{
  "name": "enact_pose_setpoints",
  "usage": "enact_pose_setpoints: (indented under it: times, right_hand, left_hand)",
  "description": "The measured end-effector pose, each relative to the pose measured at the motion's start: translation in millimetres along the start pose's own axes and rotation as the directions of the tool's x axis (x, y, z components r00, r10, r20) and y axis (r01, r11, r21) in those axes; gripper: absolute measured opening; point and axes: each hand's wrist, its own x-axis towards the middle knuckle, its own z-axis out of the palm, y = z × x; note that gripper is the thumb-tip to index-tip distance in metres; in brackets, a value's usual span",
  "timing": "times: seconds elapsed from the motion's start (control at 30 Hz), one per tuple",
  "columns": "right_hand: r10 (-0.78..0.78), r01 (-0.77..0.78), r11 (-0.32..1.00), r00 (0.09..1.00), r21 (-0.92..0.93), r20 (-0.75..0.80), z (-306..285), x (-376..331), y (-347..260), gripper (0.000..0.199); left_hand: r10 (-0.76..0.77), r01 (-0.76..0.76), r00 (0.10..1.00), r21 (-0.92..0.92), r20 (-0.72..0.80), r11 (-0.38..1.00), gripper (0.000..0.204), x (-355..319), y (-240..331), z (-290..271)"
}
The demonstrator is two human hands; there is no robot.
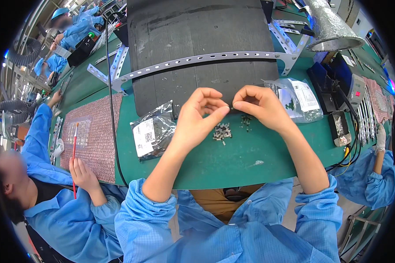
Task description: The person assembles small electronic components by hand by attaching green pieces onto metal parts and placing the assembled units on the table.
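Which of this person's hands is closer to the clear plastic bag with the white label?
The right. The right hand is just left of the clear plastic bag; the left hand is farther left, beyond the right hand.

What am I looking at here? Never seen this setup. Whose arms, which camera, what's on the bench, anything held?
No robot: these are a person's two bare hands. The single picture comes from a wide fisheye camera on their head, looking down, so straight edges bend near the rim.

The left hand and right hand meet fingertip to fingertip above the green bench. Any part in their grip is too small to make out.

Below them lie a pile of small metallic parts and a smaller cluster of tiny pieces. A dark bag lies to the left, a clear bag to the right.
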Motion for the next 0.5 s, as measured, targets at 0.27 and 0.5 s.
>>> enact_pose_setpoints:
  times: [0.27, 0.5]
  right_hand:
    - [-0.184, 0.229, 0.809, 0.973, -0.542, 0.136, -19.3, -2.9, 5.6, 0.008]
    - [-0.351, 0.316, 0.739, 0.935, -0.595, 0.061, 10.3, -4.5, 7.9, 0.009]
  left_hand:
    - [0.08, -0.036, 0.996, 0.597, -0.048, 0.802, 0.013, 1.1, 20.6, -32.2]
    - [0.02, -0.053, 0.999, 0.814, 0.051, 0.579, 0.01, -4.6, 29.6, -45.0]
